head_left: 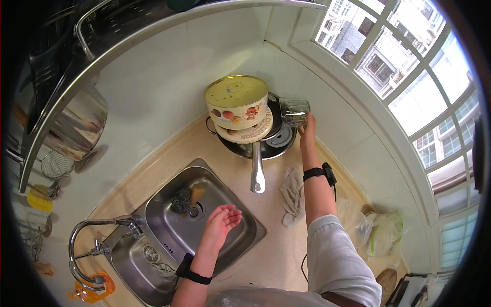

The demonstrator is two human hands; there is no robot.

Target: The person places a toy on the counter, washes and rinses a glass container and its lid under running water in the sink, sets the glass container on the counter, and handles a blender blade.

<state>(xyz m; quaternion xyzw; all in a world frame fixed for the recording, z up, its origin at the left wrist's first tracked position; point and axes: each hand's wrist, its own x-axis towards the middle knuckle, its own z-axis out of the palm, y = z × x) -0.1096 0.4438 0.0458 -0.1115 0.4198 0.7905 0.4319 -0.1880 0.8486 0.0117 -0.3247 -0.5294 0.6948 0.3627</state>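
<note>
My right hand [308,126] reaches to the back corner and grips the base end of a clear glass jar [294,112]. The jar is on its side over the rim of a dark pan [273,152]; part of my grip is hidden behind it. In the pan sit a round printed lid [250,134] and a round yellow tin [236,94], stacked, and a grey disc [282,138] lies beside them. A shiny metal handle [258,171] sticks out toward me. My left hand [224,221] hovers over the sink's right side, empty, fingers loosely curled and apart.
A double steel sink [169,233] holds a dark scrubber [181,201]. A curved faucet [76,240] stands at its left. A crumpled cloth [292,197] lies on the counter, with plastic bags [383,233] further right. A rack with a hanging pot [79,123] lines the left wall.
</note>
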